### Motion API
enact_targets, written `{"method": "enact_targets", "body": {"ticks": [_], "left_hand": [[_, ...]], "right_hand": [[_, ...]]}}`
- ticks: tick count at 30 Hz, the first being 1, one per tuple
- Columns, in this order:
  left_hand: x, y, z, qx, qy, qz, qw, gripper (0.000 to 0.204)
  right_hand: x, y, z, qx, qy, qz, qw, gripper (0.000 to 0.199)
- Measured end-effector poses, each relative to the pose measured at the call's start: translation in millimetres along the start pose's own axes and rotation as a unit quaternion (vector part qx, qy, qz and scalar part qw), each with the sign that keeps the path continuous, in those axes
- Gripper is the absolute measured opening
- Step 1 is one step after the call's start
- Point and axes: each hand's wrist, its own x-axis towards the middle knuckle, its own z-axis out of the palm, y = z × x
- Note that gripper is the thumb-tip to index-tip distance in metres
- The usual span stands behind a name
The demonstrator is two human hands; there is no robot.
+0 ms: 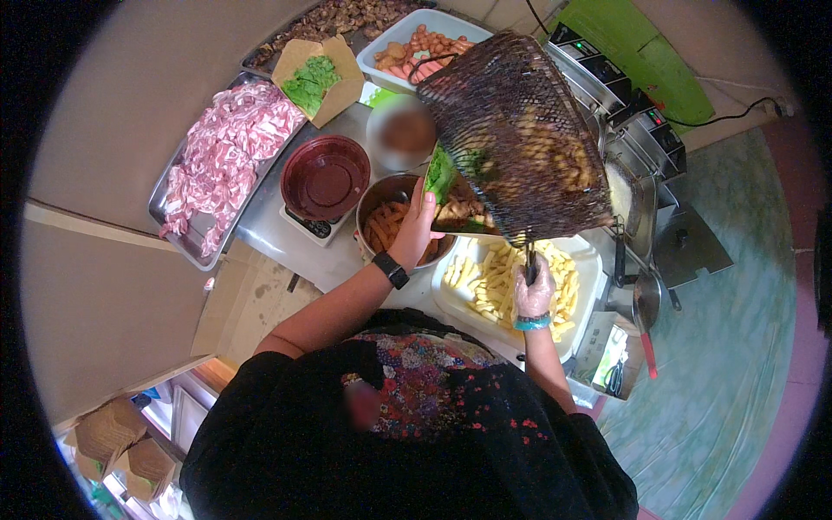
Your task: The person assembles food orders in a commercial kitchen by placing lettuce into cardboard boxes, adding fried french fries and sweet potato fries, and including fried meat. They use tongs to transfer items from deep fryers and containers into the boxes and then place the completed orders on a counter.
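My right hand (535, 293), in a clear plastic glove, grips the handle of a dark wire fryer basket (520, 121). The basket is raised and tilted, with browned fried pieces showing through its mesh. Under its left edge, my left hand (414, 230) holds a paper food box by its left side, fingers wrapped over the rim. Green lettuce (440, 172) and browned fried food (461, 211) sit in that box; the basket hides its far part. Directly below the right hand is a white tub of pale cut fries (485, 279).
A tray of raw sliced meat (230, 147), a lettuce-filled paper box (345, 91) and a dark red bowl on a scale (325, 178) stand left. A steel pot (381, 195) is near my left wrist. Sausages fill a tub (472, 30) behind. Fryers (637, 178) line the right.
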Motion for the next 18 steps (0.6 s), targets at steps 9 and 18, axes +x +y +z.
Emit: {"method": "enact_targets", "body": {"ticks": [9, 18], "left_hand": [[-4.9, 2.4, -3.8, 0.014, -0.023, 0.018, 0.999, 0.065], [-9.5, 11.6, 2.5, -0.010, -0.010, 0.002, 1.000, 0.068]], "right_hand": [[18.3, -24.9, -12.6, 0.047, -0.060, 0.066, 0.995, 0.024], [26.7, -20.5, -14.2, 0.021, -0.060, 0.044, 0.997, 0.026]]}}
